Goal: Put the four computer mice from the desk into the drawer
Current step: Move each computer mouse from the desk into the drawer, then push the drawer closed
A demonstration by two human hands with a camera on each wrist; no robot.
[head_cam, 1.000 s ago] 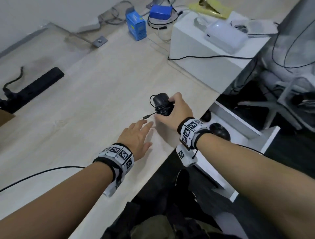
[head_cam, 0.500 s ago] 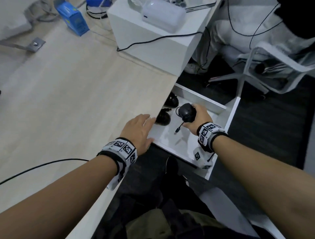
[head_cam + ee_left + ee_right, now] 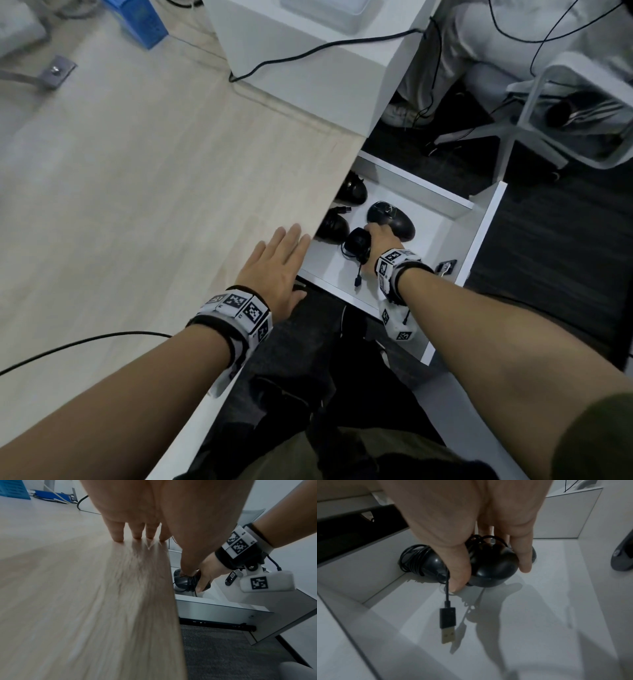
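the right hand grips a black mouse with its cord wound round the body, thumb and fingers curled about it, low inside the open white drawer. a second ago it held this mouse above the desk; half a second ago it was over the drawer, higher up. the usb plug dangles just above the drawer floor. three other mice lie in the drawer: one just beyond the hand, one beside the held mouse under the desk edge, one further back. the left hand lies flat and open on the desk edge, fingers straight, much as before.
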